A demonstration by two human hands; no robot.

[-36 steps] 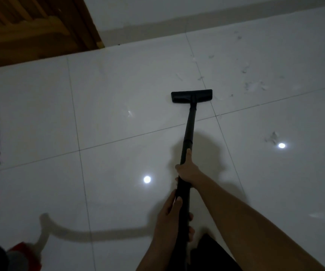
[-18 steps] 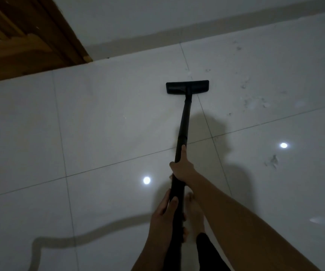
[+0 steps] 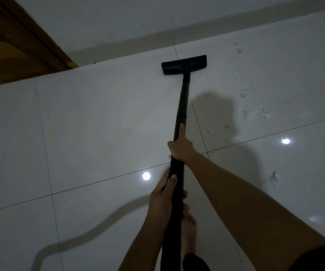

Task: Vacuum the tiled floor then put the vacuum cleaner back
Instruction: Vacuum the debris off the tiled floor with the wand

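I hold a long black vacuum wand (image 3: 183,102) with both hands. My right hand (image 3: 181,147) grips it higher up, thumb stretched along the tube. My left hand (image 3: 163,194) grips it lower, nearer my body. The flat black floor nozzle (image 3: 184,64) rests on the glossy white tiled floor (image 3: 99,124), close to the wall's skirting. Whitish scraps of debris (image 3: 255,112) lie on the tiles to the right of the wand. The vacuum's body is out of view.
A wooden door frame (image 3: 20,45) fills the top left corner. The white wall with a grey skirting (image 3: 216,26) runs along the top. A hose shadow (image 3: 91,231) curves over the tiles at bottom left. My bare foot (image 3: 189,231) stands beneath the wand.
The nozzle has slid forward, away from me towards the wall, passing over scraps near the tile joint. I have stepped forward; the mat and red vacuum body at left have left the view.
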